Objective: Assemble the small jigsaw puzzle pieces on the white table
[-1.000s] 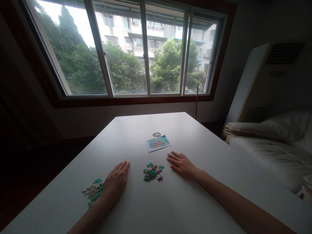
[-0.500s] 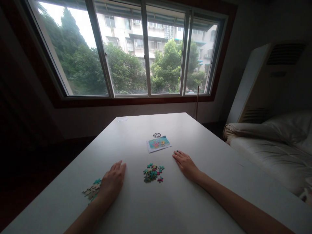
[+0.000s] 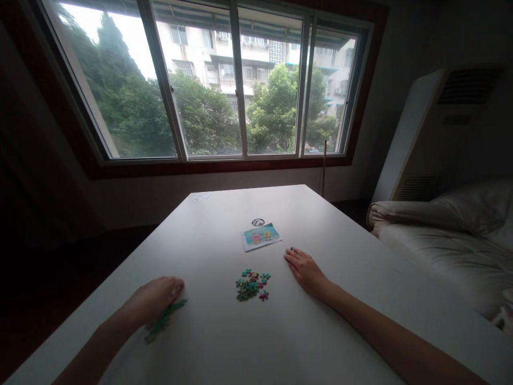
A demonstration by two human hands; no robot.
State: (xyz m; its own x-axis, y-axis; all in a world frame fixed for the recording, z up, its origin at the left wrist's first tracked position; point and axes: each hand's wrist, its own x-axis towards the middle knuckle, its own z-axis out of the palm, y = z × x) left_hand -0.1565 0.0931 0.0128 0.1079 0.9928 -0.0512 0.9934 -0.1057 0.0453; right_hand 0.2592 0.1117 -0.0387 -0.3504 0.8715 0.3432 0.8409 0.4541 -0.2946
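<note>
My left hand [image 3: 158, 295] is low over the left side of the table, its fingers bent and blurred. Partly beneath it lies a small heap of green jigsaw puzzle pieces [image 3: 163, 322], also smeared by motion. Whether a piece is between those fingers is hidden. A second loose pile of jigsaw puzzle pieces [image 3: 249, 289], green with some pink and yellow, sits midway between my hands. Flat on the table to its right rests my right hand [image 3: 305, 271], fingers stretched forward. A tiny teal bit shows at its fingertips, too small to name.
A colourful cartoon picture card [image 3: 261, 237] lies beyond the middle pile, with a round dark emblem [image 3: 258, 222] behind it. The white table [image 3: 224, 342] narrows toward the window. At right stands a pale sofa [image 3: 433, 251].
My left hand has swung left and back from the right side of its heap to the upper left side. The heap looks shifted and greener. My right hand stays still.
</note>
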